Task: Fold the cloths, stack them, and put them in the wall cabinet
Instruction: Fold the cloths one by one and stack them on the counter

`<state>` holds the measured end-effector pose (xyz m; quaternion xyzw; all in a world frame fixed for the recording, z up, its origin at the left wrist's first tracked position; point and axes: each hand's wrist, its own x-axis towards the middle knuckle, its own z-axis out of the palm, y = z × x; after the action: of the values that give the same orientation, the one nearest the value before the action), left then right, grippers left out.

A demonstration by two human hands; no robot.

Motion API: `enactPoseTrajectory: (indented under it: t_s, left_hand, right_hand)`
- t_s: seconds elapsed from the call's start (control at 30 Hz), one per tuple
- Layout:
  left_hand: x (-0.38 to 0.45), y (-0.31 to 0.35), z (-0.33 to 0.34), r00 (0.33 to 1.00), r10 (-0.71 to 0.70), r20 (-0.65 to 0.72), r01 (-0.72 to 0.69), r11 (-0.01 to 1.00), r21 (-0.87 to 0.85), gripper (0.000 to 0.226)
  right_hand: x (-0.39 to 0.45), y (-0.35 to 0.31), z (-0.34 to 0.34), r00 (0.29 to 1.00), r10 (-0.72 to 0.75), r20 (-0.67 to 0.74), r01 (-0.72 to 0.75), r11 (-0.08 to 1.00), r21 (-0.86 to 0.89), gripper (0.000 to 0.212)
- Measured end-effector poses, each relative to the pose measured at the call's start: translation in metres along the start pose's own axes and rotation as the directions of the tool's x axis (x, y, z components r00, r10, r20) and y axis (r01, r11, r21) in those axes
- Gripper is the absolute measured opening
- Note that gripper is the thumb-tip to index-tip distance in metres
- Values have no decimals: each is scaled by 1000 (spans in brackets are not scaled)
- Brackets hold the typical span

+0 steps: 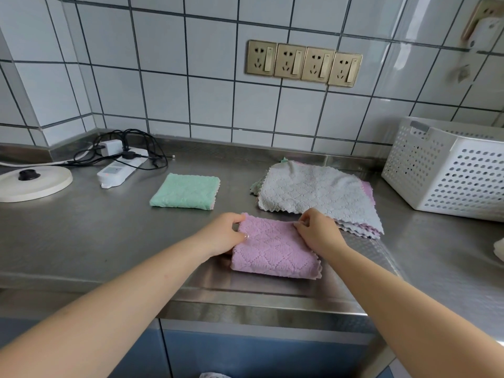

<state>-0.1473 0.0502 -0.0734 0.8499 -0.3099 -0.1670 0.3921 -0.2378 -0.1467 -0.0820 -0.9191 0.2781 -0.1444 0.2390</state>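
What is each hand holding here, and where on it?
Both hold the folded pink cloth: left hand grips its far-left corner, right hand pinches its far-right corner.

Both bare forearms are reaching forward and converging, the left hand curling its fingers around the far left corner of the pink cloth while the right hand is pinching its far right edge.
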Motion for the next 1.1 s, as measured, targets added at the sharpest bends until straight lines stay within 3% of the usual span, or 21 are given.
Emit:
enactPoseTrajectory:
  t_s: [0.13, 0.2, 0.33, 0.5, 0.6, 0.7, 0.83, 1.1]
  left_hand:
    - [6, 8, -3, 998, 32, 54, -53, 901, 430, 6]
    - [8, 13, -1, 996, 85, 42, -94, 831, 548, 34]
    - [4, 36, 24, 970, 197, 144, -244, 771, 589, 46]
    - [7, 31, 52, 983, 57, 174, -162, 713, 682, 64]
    - [6, 30, 54, 985, 90, 145, -164, 725, 669, 64]
    - [6, 30, 54, 980, 92, 175, -190, 680, 708, 60]
    - [4, 24, 52, 983, 41, 178, -155, 704, 693, 60]
    - [1, 10, 38, 991, 6, 135, -95, 749, 656, 56]
  right_hand:
    - [3, -3, 3, 1000, -8, 4, 8, 997, -73, 12]
    - [4, -5, 3, 1000, -9, 17, 11, 995, -102, 13]
    - [5, -5, 4, 1000, -5, 16, 7, 993, -122, 16]
    - [1, -6, -1, 999, 0, 37, 7, 979, -204, 27]
    - [-8, -20, -1, 985, -171, -27, 154, 936, -318, 39]
    - [-25, -41, 13, 946, -318, 57, 322, 917, -235, 37]
    - [-42, -28, 23, 961, -212, 178, 236, 963, -131, 41]
    - [-52, -3, 11, 964, -47, 261, 140, 925, -353, 58]
